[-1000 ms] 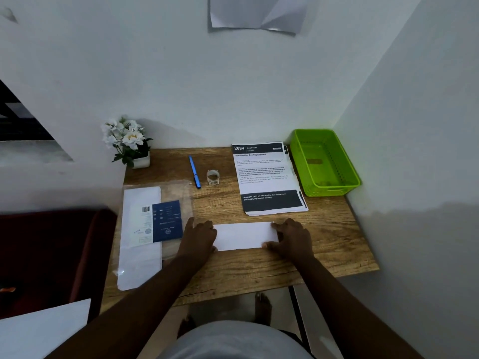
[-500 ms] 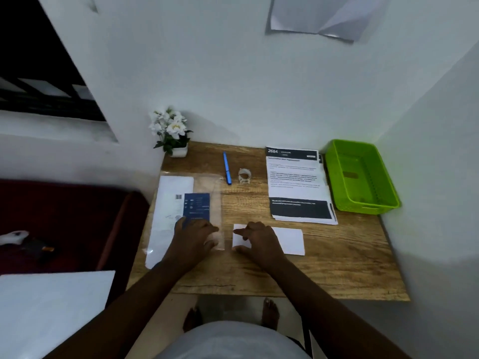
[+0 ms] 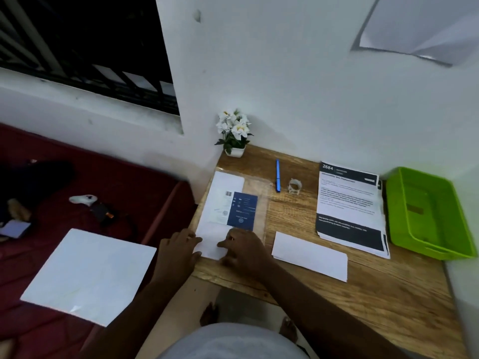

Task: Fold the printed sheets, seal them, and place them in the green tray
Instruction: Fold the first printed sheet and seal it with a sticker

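Now, with the folded sheet [image 3: 309, 256] lying right of the hands, the clear sleeve stack [image 3: 228, 203] is touched by relaxed left hand [image 3: 178, 251] and right hand [image 3: 243, 251] fingers, seemingly for sealing; one sleeve must be separated next.

both hands [image 3: 215, 248] on clear pouch stack [image 3: 220, 244] at bench [image 3: 363, 294] L edge | folded sheet [image 3: 309, 256] beside R | printed sheets [image 3: 350, 211] | green tray [image 3: 427, 216] far R
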